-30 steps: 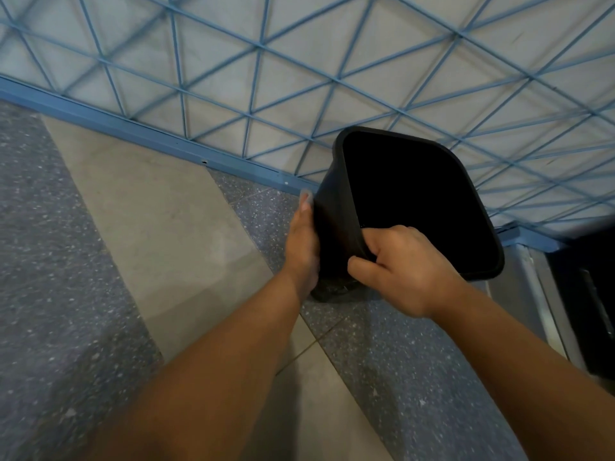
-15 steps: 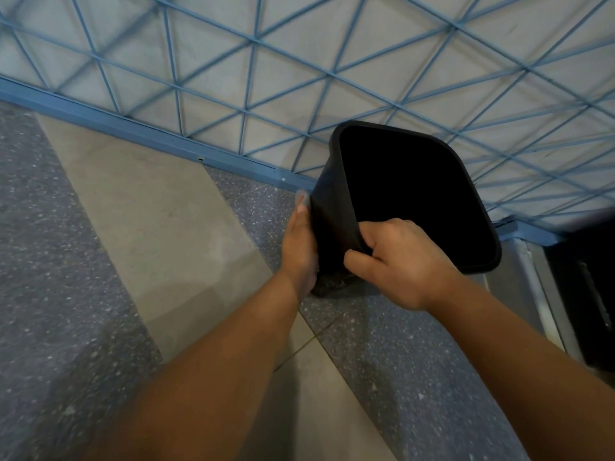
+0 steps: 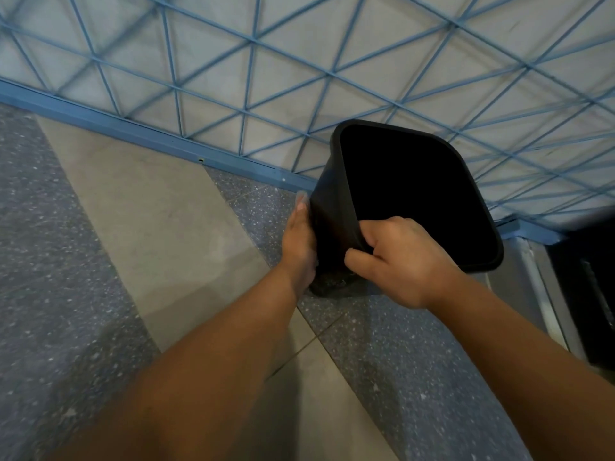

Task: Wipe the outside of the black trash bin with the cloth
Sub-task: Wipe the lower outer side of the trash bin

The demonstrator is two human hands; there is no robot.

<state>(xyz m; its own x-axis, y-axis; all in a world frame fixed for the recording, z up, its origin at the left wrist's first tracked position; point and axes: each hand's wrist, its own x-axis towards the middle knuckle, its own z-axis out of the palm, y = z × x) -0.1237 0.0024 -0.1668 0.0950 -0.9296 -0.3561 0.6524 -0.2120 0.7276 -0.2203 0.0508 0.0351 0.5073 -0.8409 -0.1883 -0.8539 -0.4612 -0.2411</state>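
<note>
The black trash bin (image 3: 332,207) stands tilted on the floor by the wall, its open mouth turned toward me. My left hand (image 3: 299,244) lies flat along the bin's left outside wall with the fingers stretched up. It presses a dark crumpled cloth (image 3: 332,283) that shows just below the palm, near the bin's base. My right hand (image 3: 399,261) is closed over the bin's near rim, fingers curled inside and thumb outside. Most of the cloth is hidden under my left hand.
A wall with a blue triangular grid (image 3: 246,108) and a blue baseboard (image 3: 133,131) runs behind the bin. The floor has grey speckled and beige tiles (image 3: 149,211). A dark cabinet or door frame (image 3: 585,294) stands at the right.
Almost nothing differs. Bin and both hands sit slightly higher in view; both grips are unchanged.
</note>
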